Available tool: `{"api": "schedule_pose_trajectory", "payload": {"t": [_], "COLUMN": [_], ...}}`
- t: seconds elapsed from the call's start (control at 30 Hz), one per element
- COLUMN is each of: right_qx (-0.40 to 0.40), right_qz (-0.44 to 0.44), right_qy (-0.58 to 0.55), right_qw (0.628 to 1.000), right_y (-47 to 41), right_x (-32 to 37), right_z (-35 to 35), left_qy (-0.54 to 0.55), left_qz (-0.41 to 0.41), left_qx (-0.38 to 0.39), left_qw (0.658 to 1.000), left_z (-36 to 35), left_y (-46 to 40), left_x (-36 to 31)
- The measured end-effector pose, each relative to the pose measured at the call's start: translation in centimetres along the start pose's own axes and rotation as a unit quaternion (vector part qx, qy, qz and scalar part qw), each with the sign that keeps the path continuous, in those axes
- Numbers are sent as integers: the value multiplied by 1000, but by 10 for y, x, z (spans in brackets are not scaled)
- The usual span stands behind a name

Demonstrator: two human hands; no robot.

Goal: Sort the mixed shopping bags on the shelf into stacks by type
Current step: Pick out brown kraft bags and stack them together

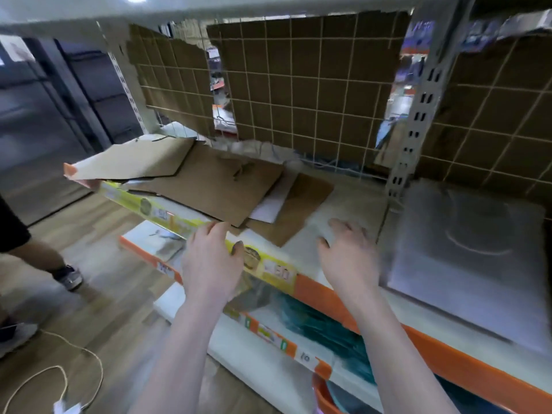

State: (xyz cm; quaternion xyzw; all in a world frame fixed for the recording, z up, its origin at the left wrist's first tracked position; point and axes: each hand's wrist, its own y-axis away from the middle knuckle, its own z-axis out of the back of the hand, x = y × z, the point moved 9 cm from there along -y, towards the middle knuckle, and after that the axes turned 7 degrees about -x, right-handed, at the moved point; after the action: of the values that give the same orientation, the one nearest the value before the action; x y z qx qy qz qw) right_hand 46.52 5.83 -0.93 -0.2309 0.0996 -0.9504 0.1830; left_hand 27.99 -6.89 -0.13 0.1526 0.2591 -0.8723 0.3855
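My left hand (210, 258) rested on the shelf (322, 291) lip, fingers loosely curled, holding nothing. My right hand (348, 252) hovered spread over the boards. The brown paper bags (215, 183) lay fanned just ahead, a silvery bag (466, 249) apart on the right. Next, I judged, came gathering the browns.

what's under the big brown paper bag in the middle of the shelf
A white bag and another brown bag stick out from beneath the brown paper bag; anything else underneath is covered.
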Motion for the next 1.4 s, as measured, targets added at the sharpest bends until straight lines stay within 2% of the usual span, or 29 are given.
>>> {"api": "schedule_pose_trajectory", "payload": {"t": [0.23, 0.47, 0.6, 0.7, 0.93, 1.1, 1.23, 1.4], "right_qx": [39, 8, -10, -10, 13, 12, 10, 4], "right_qz": [-46, -145, -174, -198, -245, -287, -320, -327], "right_qy": [23, 35, 63, 69, 112, 130, 125, 110], "right_qw": [998, 989, 983, 978, 963, 949, 939, 939], "right_y": [-49, -64, -69, -75, -80, -80, -77, -78], "right_x": [59, 104, 146, 173, 191, 185, 176, 169], "right_z": [-49, -88, -112, -129, -153, -154, -155, -152], "left_qy": [11, 7, -3, 3, -31, -26, -43, -7], "left_qz": [-17, -75, -118, -126, -184, -185, -206, -238], "left_qx": [30, 70, 57, 74, 139, 164, 163, 152], "left_qw": [999, 995, 991, 989, 973, 969, 964, 959], "left_z": [-19, -42, -44, -54, -95, -110, -118, -117], "left_y": [-99, -196, -253, -283, -309, -314, -312, -300], "left_x": [47, 101, 138, 159, 170, 165, 160, 147]}}
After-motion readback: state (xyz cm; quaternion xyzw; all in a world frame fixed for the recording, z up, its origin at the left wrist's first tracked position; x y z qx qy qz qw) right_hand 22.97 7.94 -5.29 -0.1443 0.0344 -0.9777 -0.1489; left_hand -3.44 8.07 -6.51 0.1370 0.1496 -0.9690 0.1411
